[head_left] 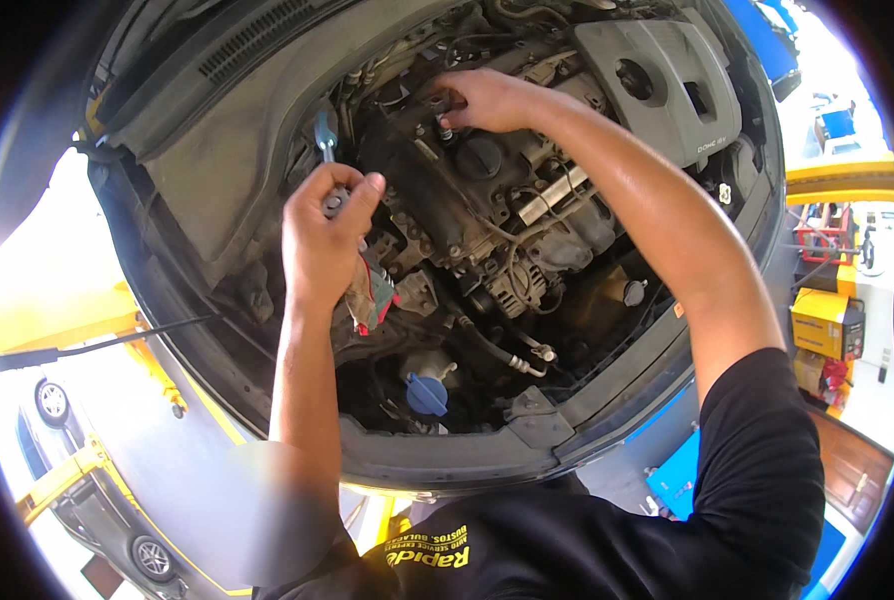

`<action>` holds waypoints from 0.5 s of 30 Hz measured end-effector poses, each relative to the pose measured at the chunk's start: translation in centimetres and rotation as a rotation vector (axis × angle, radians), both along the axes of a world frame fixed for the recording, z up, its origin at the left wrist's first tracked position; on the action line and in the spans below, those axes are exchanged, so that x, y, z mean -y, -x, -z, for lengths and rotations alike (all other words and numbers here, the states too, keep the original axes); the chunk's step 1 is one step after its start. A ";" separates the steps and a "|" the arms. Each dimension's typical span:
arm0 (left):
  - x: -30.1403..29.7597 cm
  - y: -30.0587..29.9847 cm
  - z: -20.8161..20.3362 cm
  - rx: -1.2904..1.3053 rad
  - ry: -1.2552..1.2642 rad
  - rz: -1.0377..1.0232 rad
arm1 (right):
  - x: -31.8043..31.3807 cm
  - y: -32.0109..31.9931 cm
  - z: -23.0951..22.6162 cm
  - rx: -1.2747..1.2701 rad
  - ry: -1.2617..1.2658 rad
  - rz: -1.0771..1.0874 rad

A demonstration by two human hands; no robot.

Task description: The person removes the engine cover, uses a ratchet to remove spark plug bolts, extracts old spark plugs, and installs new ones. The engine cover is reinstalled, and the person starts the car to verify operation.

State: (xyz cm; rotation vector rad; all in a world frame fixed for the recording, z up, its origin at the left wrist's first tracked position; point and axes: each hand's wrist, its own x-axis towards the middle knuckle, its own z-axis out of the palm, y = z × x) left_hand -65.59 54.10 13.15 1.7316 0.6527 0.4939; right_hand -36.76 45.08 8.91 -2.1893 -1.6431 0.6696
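Observation:
My left hand [322, 235] is closed around a ratchet wrench [326, 135], its bluish handle pointing up past my thumb and its round metal head at my fingers. A crumpled rag [372, 297] with red edges is just below that hand; whether my fingers hold it too, I cannot tell. Farther right, my right hand [477, 100] reaches over the top of the engine [422, 160]. Its fingers are curled down beside a small silver metal piece [445, 126], and what they grip is partly hidden. Close to them is the dark round oil filler cap [479, 157].
A grey engine cover [657, 85] lies at the far right of the bay. Nearer me are a blue reservoir cap [427, 394], hoses [492, 345] and the front body edge [467, 455]. A thin prop rod [117, 340] crosses at the left.

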 end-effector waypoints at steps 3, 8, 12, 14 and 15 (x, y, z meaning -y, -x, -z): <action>0.2 -1.2 -4.4 0.034 0.106 0.013 | 2.2 1.9 -1.3 -0.032 -0.091 0.129; -0.4 0.5 -12.1 0.003 0.412 0.288 | 7.4 7.5 -9.7 0.176 -0.624 0.046; -0.2 1.0 -13.2 -0.070 0.496 0.683 | 9.0 12.7 -14.5 -0.254 -0.572 -0.215; 0.8 1.7 -12.4 -0.008 0.678 0.662 | 9.5 14.1 -15.1 -0.621 -0.482 -0.050; 1.8 2.1 -11.7 0.034 0.735 0.582 | 9.9 14.6 -15.0 -0.660 -0.416 0.035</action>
